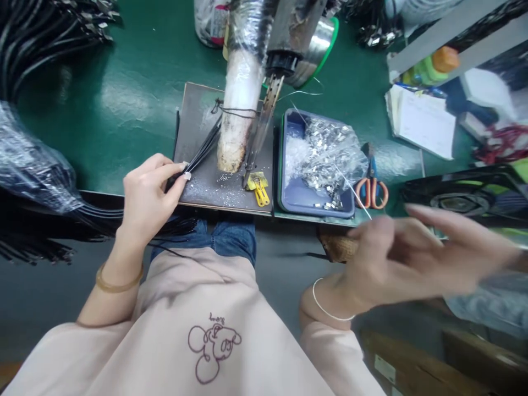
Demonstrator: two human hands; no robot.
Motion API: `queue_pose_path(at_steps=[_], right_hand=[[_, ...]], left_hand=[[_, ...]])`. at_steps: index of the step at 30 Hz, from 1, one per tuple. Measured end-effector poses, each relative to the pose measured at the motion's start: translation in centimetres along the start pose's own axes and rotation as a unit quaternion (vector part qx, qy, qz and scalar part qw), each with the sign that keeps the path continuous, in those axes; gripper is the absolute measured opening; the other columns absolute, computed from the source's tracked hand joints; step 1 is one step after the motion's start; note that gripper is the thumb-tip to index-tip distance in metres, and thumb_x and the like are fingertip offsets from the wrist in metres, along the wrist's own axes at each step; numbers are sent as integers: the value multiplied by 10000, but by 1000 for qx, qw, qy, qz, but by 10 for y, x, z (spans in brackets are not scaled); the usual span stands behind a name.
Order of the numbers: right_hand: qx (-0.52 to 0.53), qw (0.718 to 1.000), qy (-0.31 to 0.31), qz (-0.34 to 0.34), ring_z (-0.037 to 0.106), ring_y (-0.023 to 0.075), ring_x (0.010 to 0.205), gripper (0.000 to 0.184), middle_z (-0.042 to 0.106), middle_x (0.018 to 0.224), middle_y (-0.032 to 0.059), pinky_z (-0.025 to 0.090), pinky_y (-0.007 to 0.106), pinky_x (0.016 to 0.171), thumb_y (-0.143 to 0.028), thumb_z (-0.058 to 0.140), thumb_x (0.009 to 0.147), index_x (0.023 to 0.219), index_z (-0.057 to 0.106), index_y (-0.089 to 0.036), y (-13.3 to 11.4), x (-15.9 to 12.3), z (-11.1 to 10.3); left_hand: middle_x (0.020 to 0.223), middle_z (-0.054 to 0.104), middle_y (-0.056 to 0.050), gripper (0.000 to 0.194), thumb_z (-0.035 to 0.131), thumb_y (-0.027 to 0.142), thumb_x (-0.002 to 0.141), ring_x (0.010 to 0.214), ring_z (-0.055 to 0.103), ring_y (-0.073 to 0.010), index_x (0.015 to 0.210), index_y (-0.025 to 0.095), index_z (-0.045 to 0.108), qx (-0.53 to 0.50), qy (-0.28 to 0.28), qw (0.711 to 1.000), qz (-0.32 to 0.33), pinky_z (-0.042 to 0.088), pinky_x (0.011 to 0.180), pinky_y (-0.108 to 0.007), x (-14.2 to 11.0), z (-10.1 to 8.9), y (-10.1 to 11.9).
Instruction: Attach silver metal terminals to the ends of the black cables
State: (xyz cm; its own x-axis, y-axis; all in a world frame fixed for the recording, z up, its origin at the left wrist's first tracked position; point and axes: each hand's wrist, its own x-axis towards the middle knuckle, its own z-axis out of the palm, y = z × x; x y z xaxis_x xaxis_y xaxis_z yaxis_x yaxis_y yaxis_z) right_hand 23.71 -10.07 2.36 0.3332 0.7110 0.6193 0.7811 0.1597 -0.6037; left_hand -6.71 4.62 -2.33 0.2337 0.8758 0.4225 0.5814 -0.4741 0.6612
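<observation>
At the grey board's left side, my left hand [154,190] pinches a bundle of thin black cables [202,149] between thumb and fingers. The cable ends lie by a white, scorched post [235,115] beside a soldering iron [266,115] that points down. Off the front edge on the right, my right hand [406,256] is smeared by motion. A thin strand of solder wire [352,190] runs to its thumb and appears pinched there. Near that hand is a blue tray [317,206] with small metal connectors [330,148] in a clear bag.
Orange-handled scissors [372,187] lie right of the tray. A yellow clip-like piece [259,188] sits under the iron. Behind stands a wire spool [315,55] with a green rim. Wrapped black cables [37,154] hang over the left edge; a notepad [424,118] lies right.
</observation>
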Motion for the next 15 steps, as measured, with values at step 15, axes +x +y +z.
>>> queue_pose_path(at_steps=[15], right_hand=[[-183, 959, -208, 61, 556, 167, 565, 93, 683, 701, 1, 457, 319, 616, -253, 635, 739, 675, 567, -254, 74, 52, 21]], left_hand=[[666, 580, 103, 285, 804, 377, 878, 493, 460, -24, 860, 214, 572, -339, 81, 922, -166, 329, 497, -232, 2, -12, 18]])
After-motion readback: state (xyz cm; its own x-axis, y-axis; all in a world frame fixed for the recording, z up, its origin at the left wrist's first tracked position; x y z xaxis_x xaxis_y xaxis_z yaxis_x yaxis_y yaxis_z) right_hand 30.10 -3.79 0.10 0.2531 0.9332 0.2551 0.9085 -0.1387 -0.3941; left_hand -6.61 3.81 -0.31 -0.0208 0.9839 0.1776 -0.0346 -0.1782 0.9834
